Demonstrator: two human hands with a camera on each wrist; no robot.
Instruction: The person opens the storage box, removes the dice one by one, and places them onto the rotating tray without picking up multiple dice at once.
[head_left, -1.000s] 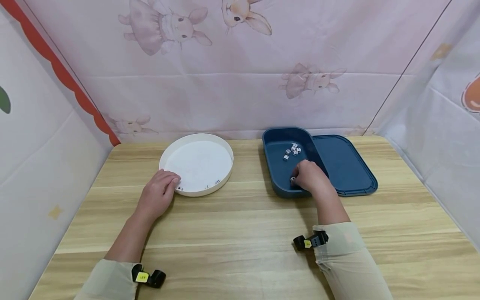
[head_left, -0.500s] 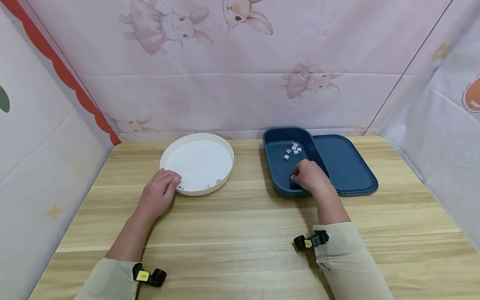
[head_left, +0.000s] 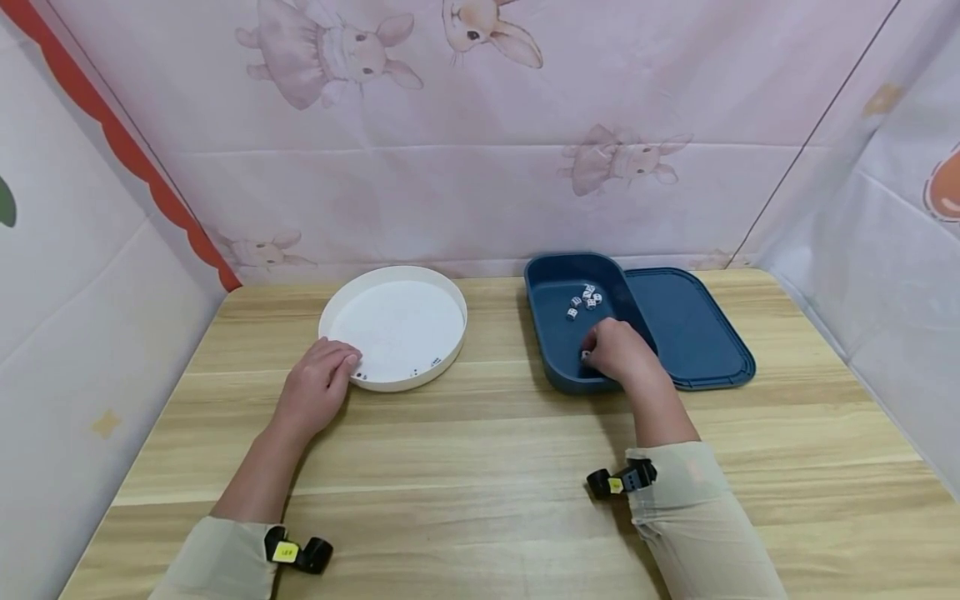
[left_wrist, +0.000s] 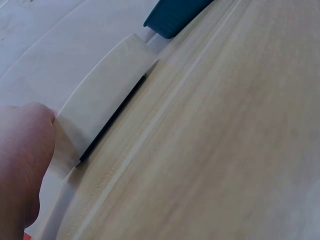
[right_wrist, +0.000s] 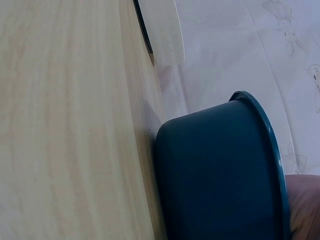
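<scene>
Left hand [head_left: 315, 385] gripping one white tray [head_left: 405, 321] centre-left, right hand [head_left: 619, 350] pinching one die [head_left: 585, 356], one blue box [head_left: 557, 337] holding six more dice [head_left: 591, 303]

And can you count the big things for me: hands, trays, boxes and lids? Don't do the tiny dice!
Hands: 2, the left hand and the right hand
Trays: 1, the round white tray
Boxes: 1, the blue box
Lids: 1, the blue lid
Total: 5
</scene>
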